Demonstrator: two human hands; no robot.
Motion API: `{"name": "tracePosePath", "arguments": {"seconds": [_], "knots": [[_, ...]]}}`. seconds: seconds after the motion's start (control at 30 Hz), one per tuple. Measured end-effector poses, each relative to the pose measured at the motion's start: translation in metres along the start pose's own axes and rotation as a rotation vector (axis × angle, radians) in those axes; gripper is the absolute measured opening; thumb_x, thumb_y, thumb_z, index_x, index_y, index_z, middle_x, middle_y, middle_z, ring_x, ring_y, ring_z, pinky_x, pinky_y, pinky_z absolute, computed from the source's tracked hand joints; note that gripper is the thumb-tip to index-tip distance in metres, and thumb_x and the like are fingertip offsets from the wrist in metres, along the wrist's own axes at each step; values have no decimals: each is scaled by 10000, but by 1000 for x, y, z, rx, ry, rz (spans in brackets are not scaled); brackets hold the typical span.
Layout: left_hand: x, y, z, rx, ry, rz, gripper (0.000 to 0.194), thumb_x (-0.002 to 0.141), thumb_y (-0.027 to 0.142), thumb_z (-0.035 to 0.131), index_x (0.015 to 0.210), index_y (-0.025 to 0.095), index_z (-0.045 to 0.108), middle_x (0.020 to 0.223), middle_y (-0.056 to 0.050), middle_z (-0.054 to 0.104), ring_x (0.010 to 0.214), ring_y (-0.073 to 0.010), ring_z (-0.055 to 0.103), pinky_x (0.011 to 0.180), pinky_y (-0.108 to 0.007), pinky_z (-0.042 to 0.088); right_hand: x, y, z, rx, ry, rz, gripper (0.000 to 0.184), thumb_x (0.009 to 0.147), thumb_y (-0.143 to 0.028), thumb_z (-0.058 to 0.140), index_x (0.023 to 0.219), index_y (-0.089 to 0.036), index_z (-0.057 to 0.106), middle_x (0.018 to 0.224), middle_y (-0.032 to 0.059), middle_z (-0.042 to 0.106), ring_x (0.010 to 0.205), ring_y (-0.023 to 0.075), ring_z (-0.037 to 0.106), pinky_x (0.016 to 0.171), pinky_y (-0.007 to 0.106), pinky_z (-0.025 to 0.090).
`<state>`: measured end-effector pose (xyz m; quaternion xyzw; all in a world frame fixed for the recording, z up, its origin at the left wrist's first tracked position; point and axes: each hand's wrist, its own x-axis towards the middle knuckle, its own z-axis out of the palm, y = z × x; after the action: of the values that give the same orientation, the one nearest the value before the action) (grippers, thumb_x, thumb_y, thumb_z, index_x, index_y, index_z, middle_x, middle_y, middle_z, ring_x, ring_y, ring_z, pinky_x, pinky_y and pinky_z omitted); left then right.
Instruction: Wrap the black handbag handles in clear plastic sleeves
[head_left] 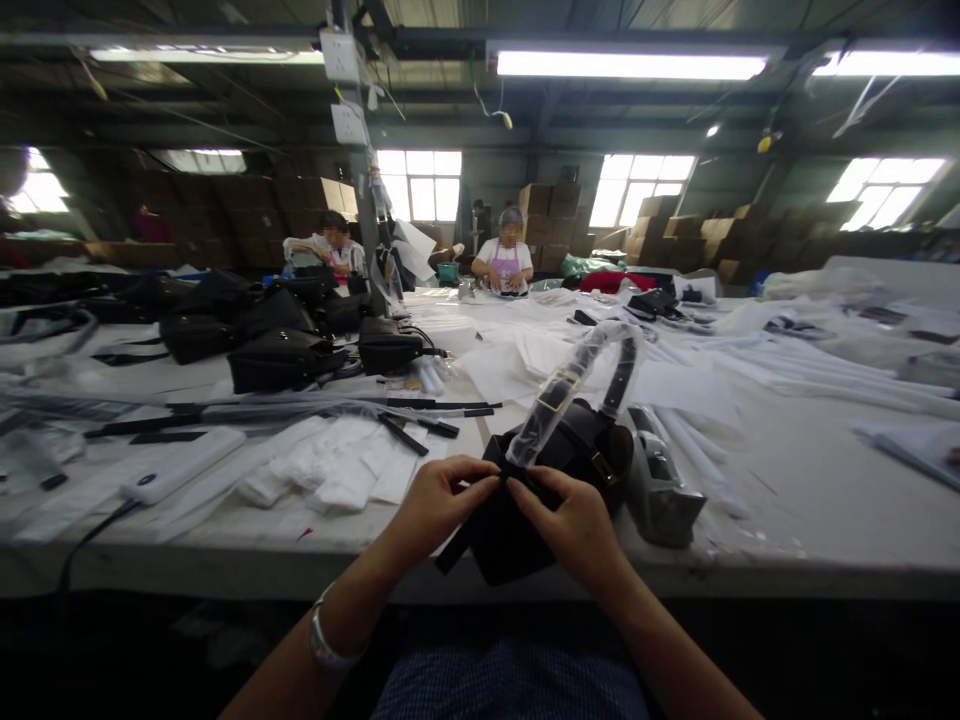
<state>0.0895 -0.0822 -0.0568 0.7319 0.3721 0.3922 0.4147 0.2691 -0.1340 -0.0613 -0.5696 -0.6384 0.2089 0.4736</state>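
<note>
Black handbag (514, 550) at near table edge (787, 578), left hand (439, 502) and right hand (576, 520) pinching it, (bare tabletop (840, 490) farther right).

The bag (517, 535) looks like smooth black leather with a low sheen; clear, glossy plastic film (534, 440) wraps its handle (621, 375), and the buckle (559, 390) is shiny gold-toned metal. The dispenser (675, 510) looks like smooth grey plastic. Crumpled, matt white tissue (330, 470), matt brown cardboard boxes (547, 215), a polished silvery metal bangle (322, 635), checked cloth (510, 670)
</note>
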Motion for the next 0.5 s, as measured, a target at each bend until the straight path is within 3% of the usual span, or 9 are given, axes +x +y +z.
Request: {"name": "tracePosePath", "arguments": {"seconds": [0.27,0.5], "knots": [[3,4,-7,134,-23,133,159,849,277,651,921,185,759,883,-61,720,805,-191,677,710,-254,524,1,4,-2,-42,1,13,310,841,-438,657,1007,-200,766,945,65,784,894,285,734,837,374,564],[7,4,-4,47,-14,62,147,833,270,659,892,170,748,828,-41,726,765,-178,661,687,-235,503,2,5,-3,-40,-3,-25,280,838,-405,666,1009,-207,766,961,55,782,894,276,733,832,363,565]]}}
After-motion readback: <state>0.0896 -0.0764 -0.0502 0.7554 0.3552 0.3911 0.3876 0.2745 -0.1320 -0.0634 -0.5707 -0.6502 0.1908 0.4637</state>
